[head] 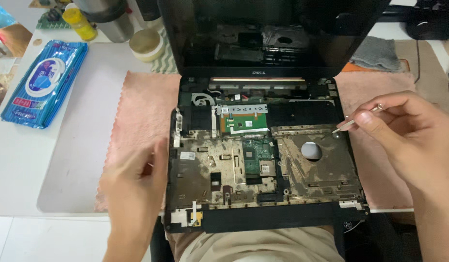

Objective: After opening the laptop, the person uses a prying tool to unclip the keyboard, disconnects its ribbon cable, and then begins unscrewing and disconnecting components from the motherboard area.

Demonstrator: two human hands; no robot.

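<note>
An opened black laptop (263, 213) lies in front of me with its keyboard and top cover off, showing a dusty metal frame and a green circuit board (257, 154). My right hand (408, 131) pinches a thin metal screwdriver (349, 123), whose tip rests at the right edge of the frame by a screw hole. My left hand (135, 189) rests beside the laptop's left edge, fingers loosely curled and blurred, holding nothing that I can see. The dark screen (273, 34) stands upright at the back.
A pink cloth (137, 111) lies under the laptop on a white table. A blue packet of wipes (42, 82) is at the left. A yellow bottle (79, 22), a metal flask (110, 19) and a round tin (146, 44) stand behind. A grey cloth (377, 53) lies at the back right.
</note>
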